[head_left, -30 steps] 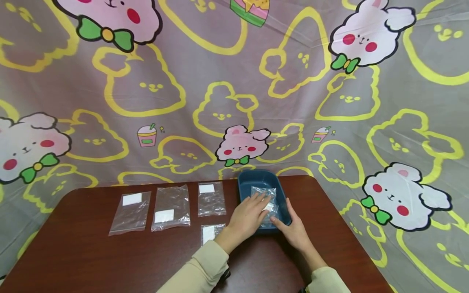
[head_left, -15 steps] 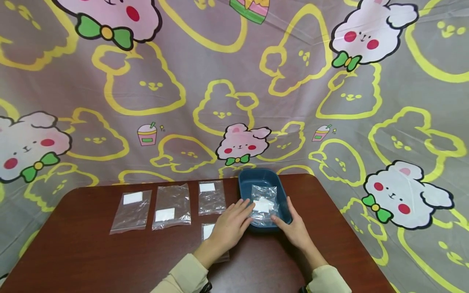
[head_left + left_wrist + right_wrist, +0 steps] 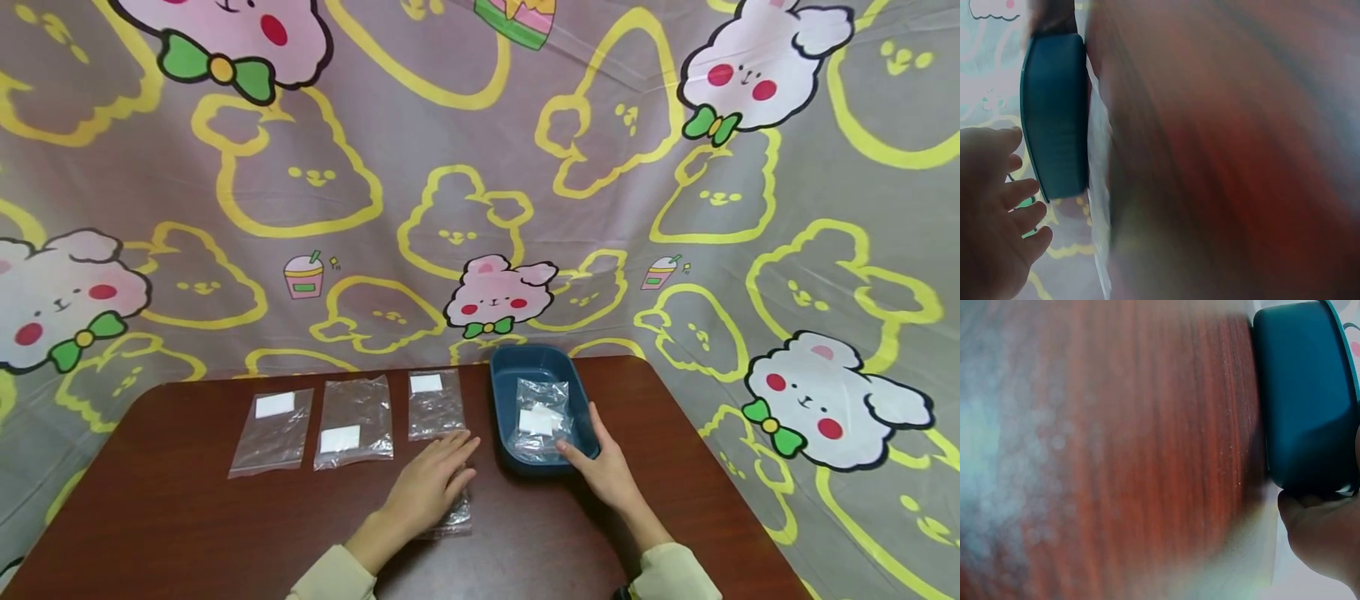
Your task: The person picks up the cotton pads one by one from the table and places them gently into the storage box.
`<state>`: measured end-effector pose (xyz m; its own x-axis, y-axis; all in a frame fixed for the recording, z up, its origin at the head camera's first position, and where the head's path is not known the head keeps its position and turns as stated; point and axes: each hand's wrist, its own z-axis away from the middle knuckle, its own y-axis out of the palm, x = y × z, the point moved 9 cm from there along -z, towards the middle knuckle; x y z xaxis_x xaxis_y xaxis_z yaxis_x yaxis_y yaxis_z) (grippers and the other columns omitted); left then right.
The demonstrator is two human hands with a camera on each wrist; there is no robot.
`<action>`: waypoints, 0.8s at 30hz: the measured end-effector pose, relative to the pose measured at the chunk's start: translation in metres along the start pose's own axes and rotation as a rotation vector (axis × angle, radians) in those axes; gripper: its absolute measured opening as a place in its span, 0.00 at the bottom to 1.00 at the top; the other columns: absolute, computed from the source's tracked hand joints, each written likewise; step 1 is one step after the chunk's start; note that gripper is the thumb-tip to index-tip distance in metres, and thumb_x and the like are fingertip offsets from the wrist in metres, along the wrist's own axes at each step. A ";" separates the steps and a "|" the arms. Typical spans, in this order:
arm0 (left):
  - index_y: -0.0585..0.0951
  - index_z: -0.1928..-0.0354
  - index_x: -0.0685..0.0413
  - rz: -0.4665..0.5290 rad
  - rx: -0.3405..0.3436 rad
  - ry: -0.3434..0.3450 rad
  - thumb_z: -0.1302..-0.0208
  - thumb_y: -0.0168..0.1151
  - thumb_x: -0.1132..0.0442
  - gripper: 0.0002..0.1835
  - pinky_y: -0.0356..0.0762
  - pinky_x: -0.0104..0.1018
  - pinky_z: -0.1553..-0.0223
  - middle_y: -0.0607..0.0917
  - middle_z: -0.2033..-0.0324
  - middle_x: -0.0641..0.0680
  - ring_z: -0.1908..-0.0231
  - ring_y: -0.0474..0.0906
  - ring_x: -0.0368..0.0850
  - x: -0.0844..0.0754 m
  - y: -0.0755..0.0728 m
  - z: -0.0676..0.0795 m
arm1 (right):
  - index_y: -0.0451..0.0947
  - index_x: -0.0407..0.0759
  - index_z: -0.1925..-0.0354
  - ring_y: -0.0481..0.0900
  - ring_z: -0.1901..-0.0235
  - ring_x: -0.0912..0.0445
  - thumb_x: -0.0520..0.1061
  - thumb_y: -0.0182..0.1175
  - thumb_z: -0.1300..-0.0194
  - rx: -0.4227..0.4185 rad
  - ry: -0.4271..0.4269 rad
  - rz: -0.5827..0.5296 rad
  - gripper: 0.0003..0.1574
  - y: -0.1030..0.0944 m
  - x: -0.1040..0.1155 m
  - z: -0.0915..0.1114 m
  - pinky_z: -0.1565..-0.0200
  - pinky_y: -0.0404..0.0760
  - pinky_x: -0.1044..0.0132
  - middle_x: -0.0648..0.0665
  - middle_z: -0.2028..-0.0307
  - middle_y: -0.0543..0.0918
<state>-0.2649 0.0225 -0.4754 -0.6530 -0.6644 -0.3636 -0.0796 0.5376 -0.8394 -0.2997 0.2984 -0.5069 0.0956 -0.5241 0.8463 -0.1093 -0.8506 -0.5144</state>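
Observation:
My right hand (image 3: 606, 473) grips the near right side of a dark blue plastic tray (image 3: 519, 360), thumb over the rim and fingers along the outer wall. In the right wrist view my right hand (image 3: 1322, 540) shows at the end of the blue tray (image 3: 1304, 394). A clear zip bag (image 3: 542, 393) with white pieces lies inside the tray. My left hand (image 3: 422, 483), fingers extended, is over another clear zip bag (image 3: 454, 527) and hides most of it. The left wrist view has my left hand (image 3: 997, 206) with fingers apart, in front of the tray (image 3: 1057, 119).
Several clear zip bags, each with a white rectangle, lie left of the tray: a far left bag (image 3: 262, 440), a wider bag (image 3: 352, 408) and a smaller bag (image 3: 442, 412). They rest on a brown wooden table (image 3: 187, 525). A cartoon-print cloth (image 3: 360, 200) hangs behind.
My left hand has moved left from over the bag in the tray to over the near bag on the table. My right hand has stayed on the tray.

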 end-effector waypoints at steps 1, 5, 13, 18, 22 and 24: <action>0.75 0.32 0.58 0.003 0.005 0.002 0.28 0.61 0.57 0.26 0.65 0.56 0.32 0.74 0.33 0.62 0.33 0.69 0.61 0.002 0.000 0.003 | 0.44 0.42 0.20 0.50 0.24 0.39 0.57 0.70 0.36 0.000 0.001 0.001 0.62 0.000 0.000 0.000 0.27 0.51 0.38 0.37 0.22 0.51; 0.75 0.33 0.59 0.000 0.024 0.007 0.30 0.63 0.57 0.26 0.65 0.57 0.32 0.74 0.33 0.63 0.33 0.68 0.63 0.007 -0.002 0.011 | 0.44 0.43 0.20 0.49 0.24 0.40 0.58 0.70 0.37 0.002 0.011 -0.001 0.63 -0.001 -0.002 0.000 0.27 0.51 0.38 0.38 0.22 0.50; 0.75 0.32 0.58 -0.004 0.083 -0.011 0.30 0.63 0.53 0.28 0.63 0.60 0.32 0.73 0.33 0.62 0.31 0.66 0.63 0.013 -0.001 0.019 | 0.42 0.47 0.19 0.49 0.24 0.40 0.59 0.70 0.37 0.009 0.034 -0.002 0.63 -0.001 -0.004 0.000 0.27 0.50 0.38 0.38 0.22 0.50; 0.73 0.31 0.58 0.025 0.146 -0.044 0.29 0.62 0.51 0.30 0.62 0.60 0.31 0.71 0.31 0.62 0.30 0.64 0.62 0.018 0.006 0.021 | 0.44 0.43 0.20 0.48 0.24 0.40 0.58 0.70 0.36 0.006 0.018 -0.004 0.63 -0.001 -0.002 0.001 0.27 0.50 0.38 0.39 0.22 0.50; 0.73 0.30 0.57 0.039 0.173 -0.057 0.30 0.62 0.50 0.31 0.61 0.60 0.31 0.70 0.31 0.62 0.29 0.63 0.62 0.021 0.009 0.023 | 0.44 0.42 0.20 0.48 0.24 0.40 0.58 0.70 0.36 0.006 0.002 -0.008 0.62 0.000 0.000 0.001 0.27 0.50 0.39 0.38 0.22 0.50; 0.73 0.31 0.58 0.045 0.178 -0.053 0.31 0.64 0.51 0.31 0.60 0.60 0.31 0.71 0.31 0.63 0.30 0.63 0.63 0.021 0.009 0.024 | 0.44 0.43 0.20 0.48 0.24 0.40 0.57 0.70 0.36 0.007 0.000 -0.010 0.62 0.000 0.000 0.001 0.27 0.50 0.39 0.38 0.22 0.50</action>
<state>-0.2610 0.0008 -0.5007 -0.6118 -0.6706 -0.4194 0.0869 0.4700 -0.8784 -0.2987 0.2979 -0.5071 0.0965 -0.5158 0.8513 -0.1009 -0.8559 -0.5071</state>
